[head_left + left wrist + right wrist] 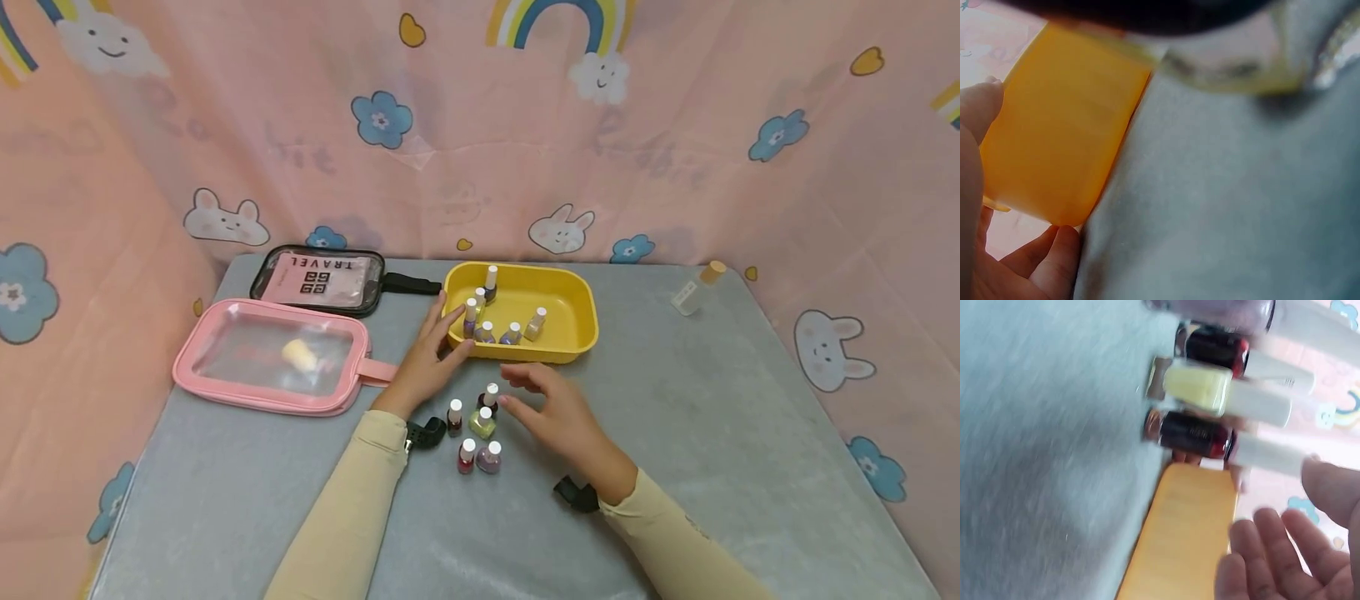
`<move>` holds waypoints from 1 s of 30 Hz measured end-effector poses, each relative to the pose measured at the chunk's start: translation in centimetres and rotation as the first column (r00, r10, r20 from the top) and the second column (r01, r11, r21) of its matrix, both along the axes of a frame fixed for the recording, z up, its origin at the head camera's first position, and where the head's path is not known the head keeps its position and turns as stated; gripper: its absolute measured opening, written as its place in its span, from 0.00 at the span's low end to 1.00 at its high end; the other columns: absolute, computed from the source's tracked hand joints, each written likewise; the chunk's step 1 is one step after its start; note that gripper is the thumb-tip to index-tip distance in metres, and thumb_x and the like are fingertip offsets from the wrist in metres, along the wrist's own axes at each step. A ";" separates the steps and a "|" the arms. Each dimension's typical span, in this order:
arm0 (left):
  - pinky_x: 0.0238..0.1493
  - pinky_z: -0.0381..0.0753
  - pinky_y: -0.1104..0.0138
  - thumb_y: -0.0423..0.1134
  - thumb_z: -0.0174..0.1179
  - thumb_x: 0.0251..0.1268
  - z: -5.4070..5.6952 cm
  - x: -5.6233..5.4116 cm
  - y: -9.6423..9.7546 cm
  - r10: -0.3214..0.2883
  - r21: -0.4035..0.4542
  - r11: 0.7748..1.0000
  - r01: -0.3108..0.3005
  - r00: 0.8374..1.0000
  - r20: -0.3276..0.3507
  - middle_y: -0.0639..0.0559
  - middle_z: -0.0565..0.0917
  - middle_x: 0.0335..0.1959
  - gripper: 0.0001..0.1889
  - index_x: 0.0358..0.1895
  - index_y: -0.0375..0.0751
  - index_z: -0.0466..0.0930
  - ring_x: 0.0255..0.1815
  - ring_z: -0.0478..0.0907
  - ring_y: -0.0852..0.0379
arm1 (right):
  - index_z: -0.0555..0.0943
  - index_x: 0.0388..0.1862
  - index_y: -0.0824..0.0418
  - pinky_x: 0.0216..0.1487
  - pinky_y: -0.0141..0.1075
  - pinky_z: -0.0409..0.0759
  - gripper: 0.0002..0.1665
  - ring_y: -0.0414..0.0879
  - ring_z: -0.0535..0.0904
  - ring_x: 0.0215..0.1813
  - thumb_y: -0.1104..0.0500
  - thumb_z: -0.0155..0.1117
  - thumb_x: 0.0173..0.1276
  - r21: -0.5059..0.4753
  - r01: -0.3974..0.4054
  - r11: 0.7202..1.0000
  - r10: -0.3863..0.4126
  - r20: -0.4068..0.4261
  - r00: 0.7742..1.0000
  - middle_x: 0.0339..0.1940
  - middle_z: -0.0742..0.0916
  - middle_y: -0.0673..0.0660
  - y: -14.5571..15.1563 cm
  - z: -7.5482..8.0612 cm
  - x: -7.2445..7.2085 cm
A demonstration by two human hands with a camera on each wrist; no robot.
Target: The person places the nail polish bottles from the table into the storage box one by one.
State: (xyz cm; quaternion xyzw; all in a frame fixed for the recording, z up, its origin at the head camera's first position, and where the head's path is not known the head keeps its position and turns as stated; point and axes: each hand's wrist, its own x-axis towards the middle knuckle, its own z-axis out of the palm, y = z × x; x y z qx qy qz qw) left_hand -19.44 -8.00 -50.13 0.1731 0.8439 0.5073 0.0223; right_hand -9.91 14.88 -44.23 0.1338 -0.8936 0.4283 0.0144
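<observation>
My left hand (423,362) rests at the left front corner of a yellow tray (581,346), its thumb near the front rim and fingers along the left end. Several small nail polish bottles with white caps stand inside, including a purple one (470,319). My right hand (558,408) is spread with nothing in it, beside the loose bottles. Its thumb (1332,490) is right by the white cap of a dark red nail polish bottle (1191,433). Around that bottle stand a yellow-green bottle (482,427), another dark bottle (454,418), a red one (466,458) and a mauve one (489,460).
Left of the tray lie a pink-edged clear pouch (272,402) with a pale yellow item showing through, and a black-edged pouch (318,279) marked TRAVEL. A clear bottle with a wooden-looking cap (693,292) stands at the back right. A patterned pink curtain (465,167) hangs behind the grey table.
</observation>
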 end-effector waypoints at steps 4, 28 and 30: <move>0.81 0.51 0.41 0.57 0.58 0.81 0.1 0.1 -0.1 -0.004 0.005 1.000 0.004 1.000 0.001 0.62 0.37 0.89 0.35 0.85 0.58 0.60 0.87 0.42 0.46 | 0.82 0.68 0.61 0.65 0.52 0.82 0.27 0.51 0.84 0.62 0.62 0.75 0.71 -0.006 -0.060 0.998 0.060 0.057 0.997 0.61 0.88 0.54 -0.7 -0.3 0.2; 0.82 0.50 0.44 0.56 0.59 0.81 0.3 0.1 0.0 -0.001 0.008 1.000 0.001 1.000 0.006 0.64 0.37 0.88 0.35 0.85 0.57 0.60 0.87 0.42 0.48 | 0.87 0.47 0.62 0.51 0.46 0.87 0.10 0.46 0.86 0.44 0.64 0.77 0.68 -0.044 0.018 0.999 -0.020 -0.058 0.998 0.41 0.89 0.52 -0.8 -0.4 -0.8; 0.82 0.50 0.44 0.56 0.58 0.81 0.4 0.1 0.0 -0.001 0.005 1.000 0.001 1.000 0.011 0.65 0.37 0.88 0.35 0.85 0.58 0.60 0.87 0.42 0.48 | 0.87 0.47 0.63 0.50 0.45 0.87 0.11 0.47 0.85 0.44 0.64 0.77 0.68 -0.056 0.047 0.997 -0.051 -0.061 0.997 0.41 0.89 0.53 -0.2 0.8 -1.0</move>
